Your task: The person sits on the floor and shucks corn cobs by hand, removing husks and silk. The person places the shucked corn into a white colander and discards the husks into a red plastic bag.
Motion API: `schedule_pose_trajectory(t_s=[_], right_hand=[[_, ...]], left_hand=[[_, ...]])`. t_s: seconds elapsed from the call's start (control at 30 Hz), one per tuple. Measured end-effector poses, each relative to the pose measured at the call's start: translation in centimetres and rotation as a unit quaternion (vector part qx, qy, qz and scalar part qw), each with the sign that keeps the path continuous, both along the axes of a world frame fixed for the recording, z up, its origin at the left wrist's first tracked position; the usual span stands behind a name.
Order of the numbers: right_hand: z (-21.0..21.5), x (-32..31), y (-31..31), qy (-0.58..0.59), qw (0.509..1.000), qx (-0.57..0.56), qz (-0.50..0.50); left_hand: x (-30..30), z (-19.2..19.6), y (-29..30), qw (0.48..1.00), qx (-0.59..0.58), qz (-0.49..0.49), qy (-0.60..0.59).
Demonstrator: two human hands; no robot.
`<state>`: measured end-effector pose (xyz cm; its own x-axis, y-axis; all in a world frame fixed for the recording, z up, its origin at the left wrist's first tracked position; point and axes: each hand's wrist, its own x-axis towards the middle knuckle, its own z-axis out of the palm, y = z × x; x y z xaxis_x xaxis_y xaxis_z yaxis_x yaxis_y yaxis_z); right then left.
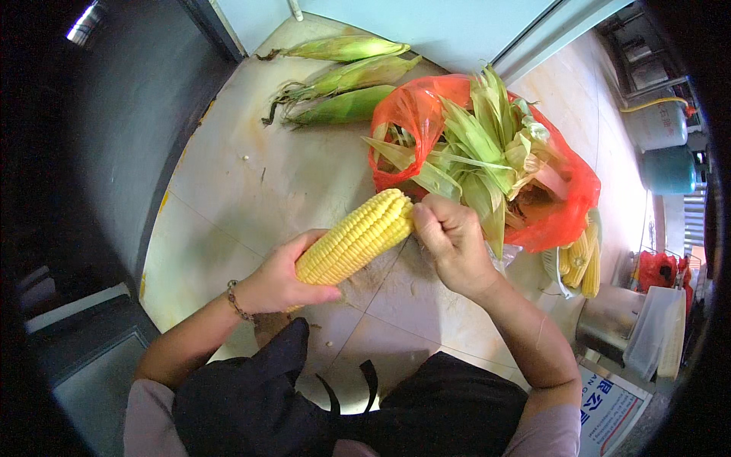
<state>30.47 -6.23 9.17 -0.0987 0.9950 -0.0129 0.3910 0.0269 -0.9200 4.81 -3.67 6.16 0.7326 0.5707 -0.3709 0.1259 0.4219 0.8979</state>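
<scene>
A husked yellow ear of corn slants up to the right in front of me, clear of the floor. My left hand is wrapped round its lower end, the thumb lying along the near side. At the upper end, my right hand is closed in a pinch right by the tip; whatever is between those fingers is hidden. Just beyond this hand, a red plastic bag stands open, heaped with green and pale corn husks.
Several ears in their green husks lie on the tiled floor at the far left. Bare yellow cobs rest in a white container right of the bag. A dark door borders the left; a clear plastic bin stands at right.
</scene>
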Motion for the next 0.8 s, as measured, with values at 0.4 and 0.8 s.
schedule_pose_trajectory(t_s=[0.4,0.8], right_hand=[[5.9,1.9,0.9,-0.401,0.899,0.151,0.089],[-1.9,3.5,-7.6,-0.176,0.969,-0.041,0.167]], left_hand=[[-0.4,1.3,-0.3,0.930,0.287,-0.063,0.222],[4.5,4.7,0.7,0.905,0.234,-0.261,0.241]])
